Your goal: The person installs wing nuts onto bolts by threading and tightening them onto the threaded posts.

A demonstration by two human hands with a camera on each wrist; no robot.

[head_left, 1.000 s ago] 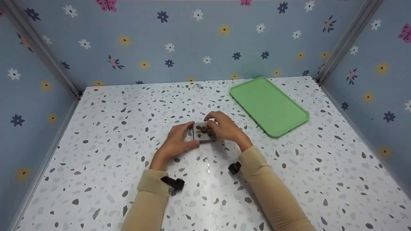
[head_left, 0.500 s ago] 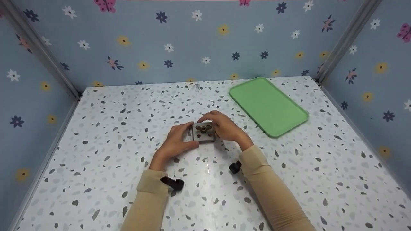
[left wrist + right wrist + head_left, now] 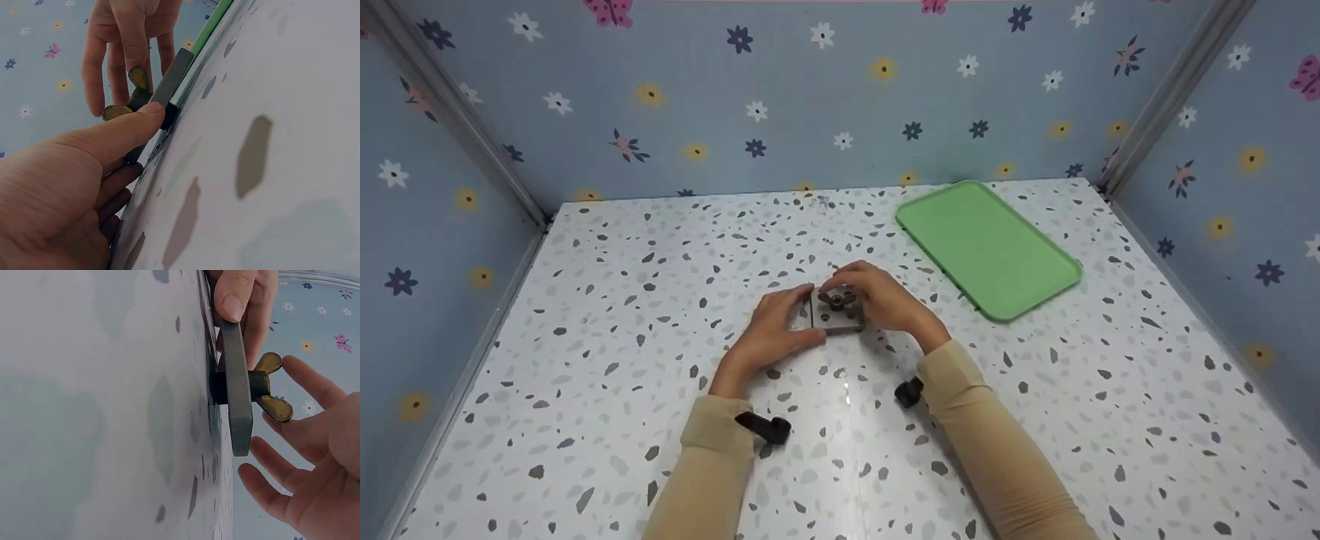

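Note:
A small grey metal plate (image 3: pixel 840 322) with holes lies flat at the middle of the table. On its top face sits a brass-coloured wing nut (image 3: pixel 275 408), with a dark piece protruding from the plate's underside (image 3: pixel 218 388). My left hand (image 3: pixel 769 330) grips the plate's left end, thumb at the near edge and fingers at the far one. Over the plate's right side is my right hand (image 3: pixel 889 300). Its index fingertip meets one wing and its thumb the other; the remaining fingers are spread in the right wrist view (image 3: pixel 275 472).
A light green tray (image 3: pixel 990 251) lies at the back right of the speckled white table (image 3: pixel 660 262). Flower-patterned panels (image 3: pixel 825 90) stand behind and at both sides. Black wrist mounts (image 3: pixel 765 427) stick out from both sleeves.
My right index finger has reached leftward across the wing nut, from the right wing to the left one. The left hand and the plate have stayed in place.

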